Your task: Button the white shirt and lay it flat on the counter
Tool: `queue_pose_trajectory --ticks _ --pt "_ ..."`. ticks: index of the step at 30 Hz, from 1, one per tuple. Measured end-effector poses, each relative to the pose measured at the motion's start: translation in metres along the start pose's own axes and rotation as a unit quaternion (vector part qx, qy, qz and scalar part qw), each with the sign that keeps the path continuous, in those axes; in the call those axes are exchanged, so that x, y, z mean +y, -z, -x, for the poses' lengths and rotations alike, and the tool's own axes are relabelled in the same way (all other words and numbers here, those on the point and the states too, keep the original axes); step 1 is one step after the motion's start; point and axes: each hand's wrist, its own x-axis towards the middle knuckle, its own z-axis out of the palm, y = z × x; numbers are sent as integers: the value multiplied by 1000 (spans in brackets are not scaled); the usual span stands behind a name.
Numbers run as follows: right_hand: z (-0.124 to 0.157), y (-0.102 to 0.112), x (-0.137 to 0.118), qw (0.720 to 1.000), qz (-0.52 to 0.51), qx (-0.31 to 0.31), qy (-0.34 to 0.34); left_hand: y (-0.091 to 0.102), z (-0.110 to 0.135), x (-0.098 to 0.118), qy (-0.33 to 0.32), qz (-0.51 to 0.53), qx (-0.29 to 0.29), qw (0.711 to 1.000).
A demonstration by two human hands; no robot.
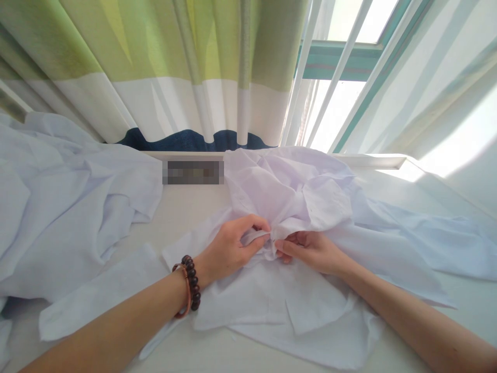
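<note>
A white, long-sleeved-looking garment (pixel 267 181), perhaps a shirt or coat, lies crumpled on a white surface in front of me. My left hand (pixel 236 243) pinches a fold of its cloth between thumb and index finger; dark beads and a copper-coloured bangle circle that wrist. Close beside it, fingertips nearly meeting, my right hand (pixel 306 248) grips the same gathered spot from the other side. Whatever small detail lies between the fingertips, such as a button, is too hidden to make out. Loose folds spread below both hands and off to the right.
More white cloth (pixel 77 202) is heaped at the left. Behind the raised back edge of the white surface (pixel 194 207) hangs a green-and-white curtain (pixel 155 67). White bars (pixel 341 72) stand before a window at the upper right. A blurred dark rectangle (pixel 193 172) covers part of the back edge.
</note>
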Motion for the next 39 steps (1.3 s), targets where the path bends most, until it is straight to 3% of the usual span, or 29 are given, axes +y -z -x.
queue_pose_trajectory --ticks 6,14,21,28,39 --pt "0 1 -2 1000 6 -7 2 1 1 1 9 4 -35 999" --pt "-2 2 -1 1000 13 -12 12 -5 5 -8 27 38 21 999" --pt "0 2 1 999 34 -16 18 0 1 2 -11 4 37 999" --pt "-1 2 6 999 25 -20 18 0 1 2 2 5 45 999" --pt "1 1 -1 999 31 -5 -4 4 0 1 38 -25 -14 999"
